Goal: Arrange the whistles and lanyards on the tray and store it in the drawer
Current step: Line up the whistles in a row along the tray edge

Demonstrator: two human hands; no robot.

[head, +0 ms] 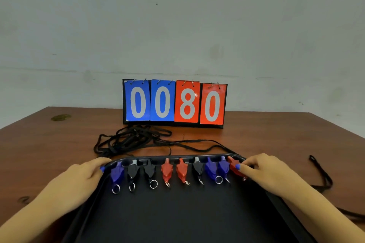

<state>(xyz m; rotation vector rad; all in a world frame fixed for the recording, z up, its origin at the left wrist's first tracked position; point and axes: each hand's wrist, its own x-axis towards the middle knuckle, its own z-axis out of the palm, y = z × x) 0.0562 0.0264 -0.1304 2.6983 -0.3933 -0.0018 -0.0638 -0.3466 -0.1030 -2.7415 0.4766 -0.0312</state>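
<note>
A black tray (177, 215) lies on the brown table in front of me. Several whistles stand in a row along its far rim: blue (117, 173), black (132, 171), red (166, 170) and more blue ones (211, 168). My left hand (79, 179) rests at the tray's far left corner, fingertips on the rim. My right hand (264, 171) is at the far right corner, its fingers curled on the rightmost red whistle (234, 164). A tangle of black lanyards (128, 140) lies on the table behind the tray. Another lanyard (322, 175) lies to the right.
A flip scoreboard (174, 102) reading 0080 stands at the back of the table (49, 144) against the wall. One lanyard strand runs from the tangle to the tray's far right corner.
</note>
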